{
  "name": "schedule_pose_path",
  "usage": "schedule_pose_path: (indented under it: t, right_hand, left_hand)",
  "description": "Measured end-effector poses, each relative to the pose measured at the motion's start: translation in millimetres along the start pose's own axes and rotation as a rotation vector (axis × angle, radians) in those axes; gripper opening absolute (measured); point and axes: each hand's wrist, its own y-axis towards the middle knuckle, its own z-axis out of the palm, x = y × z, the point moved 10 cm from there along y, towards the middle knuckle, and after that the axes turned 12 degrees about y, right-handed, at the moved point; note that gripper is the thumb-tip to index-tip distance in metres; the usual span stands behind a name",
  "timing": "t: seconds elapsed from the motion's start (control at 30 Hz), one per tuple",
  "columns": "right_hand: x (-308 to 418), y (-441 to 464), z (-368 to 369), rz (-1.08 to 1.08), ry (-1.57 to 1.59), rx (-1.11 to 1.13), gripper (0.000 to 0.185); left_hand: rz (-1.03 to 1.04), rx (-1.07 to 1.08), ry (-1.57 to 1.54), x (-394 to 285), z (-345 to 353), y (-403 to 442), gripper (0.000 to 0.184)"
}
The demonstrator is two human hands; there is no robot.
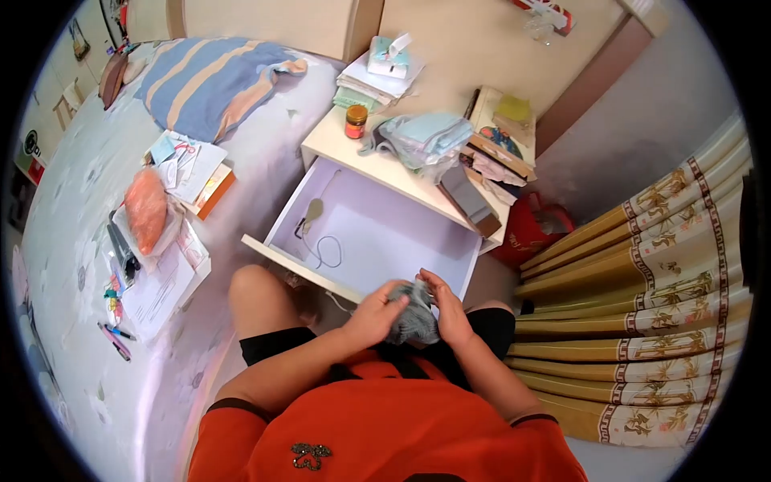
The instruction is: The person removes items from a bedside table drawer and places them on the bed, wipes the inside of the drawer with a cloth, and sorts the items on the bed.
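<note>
Over my lap, in front of the pulled-out drawer, I hold a grey, crumpled bundle point(415, 316) that looks wrapped in clear plastic. My left hand point(376, 313) grips its left side, thumb on top. On the other side, my right hand point(450, 313) has its fingers bent around the bundle's upper right edge. What lies inside the wrap I cannot make out. Just beyond my hands is the white drawer point(393, 249), with a thin white cable point(325, 255) and a small olive-coloured item point(313, 210) at its left end.
On the nightstand top point(333, 136) stand a brown-lidded jar point(356, 122), a plastic-wrapped light-blue pack point(426, 136), papers and boxes. The bed at left bears a striped pillow point(209, 84), an orange bag point(146, 210) and papers. A red bag point(530, 229) and curtain point(642, 321) are at right.
</note>
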Motion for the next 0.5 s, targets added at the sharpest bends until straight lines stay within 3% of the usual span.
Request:
schedule_pose_path:
  t: [0.03, 0.07, 0.1, 0.13, 0.17, 0.27, 0.37, 0.5]
  right_hand:
    - [7, 5, -10, 0.010, 0.027, -0.052, 0.043]
    - [13, 11, -20, 0.021, 0.056, -0.103, 0.044]
    - [24, 23, -32, -0.008, -0.121, -0.130, 0.044]
    - [35, 35, -45, 0.006, -0.110, -0.187, 0.046]
    - [53, 52, -55, -0.016, -0.103, -0.220, 0.047]
    - [65, 111, -93, 0.043, 0.165, -0.424, 0.054]
    - [93, 170, -99, 0.098, -0.095, -0.382, 0.059]
    - [79, 230, -108, 0.147, -0.071, -0.516, 0.063]
  left_hand:
    - [-0.217, -0.021, -0.379, 16, 0, 5, 0.023]
    - [-0.230, -0.140, -0.357, 7, -21, 9, 0.022]
    - [-0.117, -0.256, -0.255, -2, -48, 16, 0.021]
    - [0.001, -0.408, 0.099, -21, -80, 14, 0.020]
    - [0.112, -0.474, 0.217, -28, -99, 16, 0.020]
    - [0.340, -0.555, 0.709, -43, -125, 12, 0.023]
    - [0.348, -0.420, 0.908, -6, -114, 8, 0.027]
    - [0.436, -0.515, 0.966, -14, -112, -1, 0.032]
